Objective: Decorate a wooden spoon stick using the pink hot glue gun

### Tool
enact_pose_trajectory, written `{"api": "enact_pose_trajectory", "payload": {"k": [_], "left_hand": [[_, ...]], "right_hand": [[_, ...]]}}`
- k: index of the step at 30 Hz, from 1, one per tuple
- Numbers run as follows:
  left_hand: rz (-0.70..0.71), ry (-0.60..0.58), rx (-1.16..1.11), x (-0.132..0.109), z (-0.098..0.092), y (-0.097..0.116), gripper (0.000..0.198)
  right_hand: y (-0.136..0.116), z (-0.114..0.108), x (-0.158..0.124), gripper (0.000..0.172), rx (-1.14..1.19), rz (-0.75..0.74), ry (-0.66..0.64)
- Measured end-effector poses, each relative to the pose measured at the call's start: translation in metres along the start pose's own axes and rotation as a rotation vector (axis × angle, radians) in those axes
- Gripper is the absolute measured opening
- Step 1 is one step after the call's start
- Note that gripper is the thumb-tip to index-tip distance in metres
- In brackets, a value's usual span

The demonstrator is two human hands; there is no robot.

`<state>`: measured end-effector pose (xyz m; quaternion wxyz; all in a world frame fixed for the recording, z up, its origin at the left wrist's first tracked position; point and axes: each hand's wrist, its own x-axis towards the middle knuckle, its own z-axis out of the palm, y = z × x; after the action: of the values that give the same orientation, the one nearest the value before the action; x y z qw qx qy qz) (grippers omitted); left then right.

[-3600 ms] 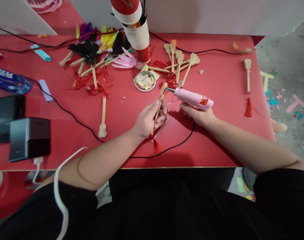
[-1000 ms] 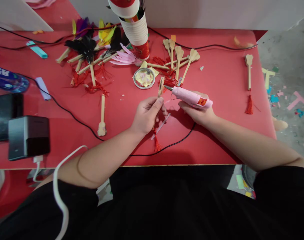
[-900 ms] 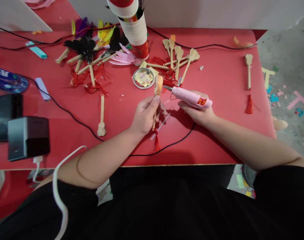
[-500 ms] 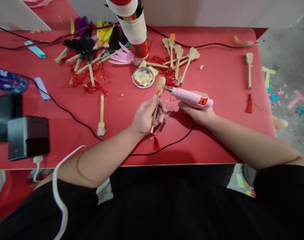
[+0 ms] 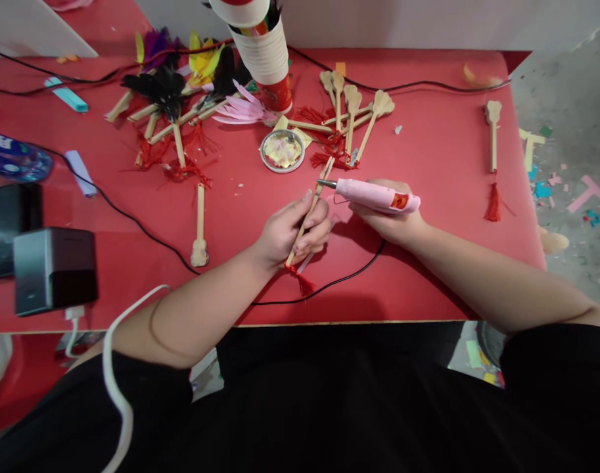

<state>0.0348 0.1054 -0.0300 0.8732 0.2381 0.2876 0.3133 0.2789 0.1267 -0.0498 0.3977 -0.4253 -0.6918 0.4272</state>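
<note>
My left hand is closed around the handle of a wooden fan handle with a red tassel hanging from its lower end. Its flat head is turned edge-on, so two thin layers show at the top. In my right hand is a pink hot glue gun, pointing left. The metal nozzle lies at the base of the head; whether it touches the wood I cannot tell. A clear stick lies on the table, partly behind my left fingers. Just beyond sits a round dish with yellowish scraps.
Feathered handles lie at the back left, near stacked paper cups. Bare wooden handles with red tassels are behind my hands; single ones lie left and right. A black cord crosses the red table; a dark box stands left.
My left hand has turned the wooden handle, so its head went from showing its glue-marked face to edge-on. The glue gun's nozzle has shifted slightly left and down, from the head toward its base.
</note>
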Motion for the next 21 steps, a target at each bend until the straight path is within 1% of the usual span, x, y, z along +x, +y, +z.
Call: {"api": "enact_pose_trajectory", "payload": {"k": [3,7,9,12,17,21], "left_hand": [[0.008,-0.021,0.057,0.0007,-0.0029,0.0002,0.068],[0.039,-0.036,0.145,0.0015,-0.0054,0.0001,0.071],[0.055,-0.030,0.170,0.0017,-0.0064,-0.0001,0.072],[0.062,-0.013,0.186,0.0019,-0.0075,-0.0003,0.071],[0.063,0.001,0.197,0.0022,-0.0061,0.0003,0.071],[0.075,0.014,0.213,0.0026,-0.0049,0.0005,0.072]], "right_hand": [[0.0011,0.0004,0.0016,0.035,-0.053,0.004,0.035],[0.0007,-0.0016,0.0041,0.031,-0.069,0.000,0.038],[-0.0002,-0.0028,0.0048,0.033,-0.067,0.012,0.045],[-0.0014,-0.0041,0.0054,0.037,-0.062,0.036,0.051],[-0.0006,-0.0042,0.0062,0.033,-0.096,0.025,0.050],[-0.0013,-0.0036,0.0063,0.035,-0.082,0.017,0.056]]}}
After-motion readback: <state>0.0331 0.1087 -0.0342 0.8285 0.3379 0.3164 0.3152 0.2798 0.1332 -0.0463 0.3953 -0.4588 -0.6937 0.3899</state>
